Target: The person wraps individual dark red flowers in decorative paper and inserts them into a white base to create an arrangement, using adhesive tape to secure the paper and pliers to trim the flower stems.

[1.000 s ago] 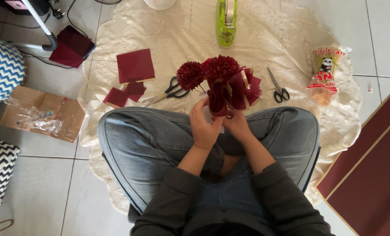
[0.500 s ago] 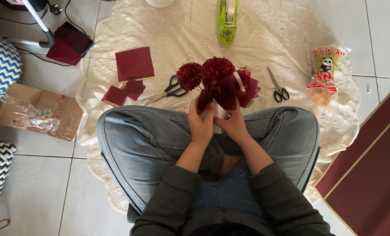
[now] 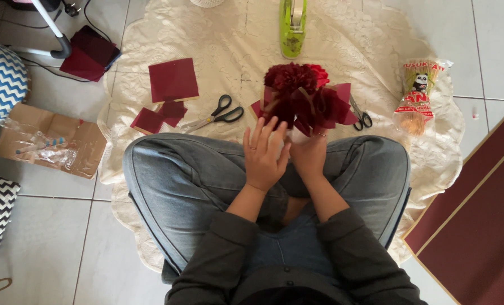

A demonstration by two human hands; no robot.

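Dark red paper flowers (image 3: 303, 93) bunch above my knees, my right hand (image 3: 308, 155) gripping their base. My left hand (image 3: 263, 155) rests against them, fingers spread wide. Black scissors (image 3: 218, 113) lie just left of the bunch

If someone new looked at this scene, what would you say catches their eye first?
The dark red paper flower bunch at the centre, held from below by the right hand while the left hand rests open-fingered against it. Next, the cream lace cloth beneath, strewn with red paper squares, and black scissors at the left.
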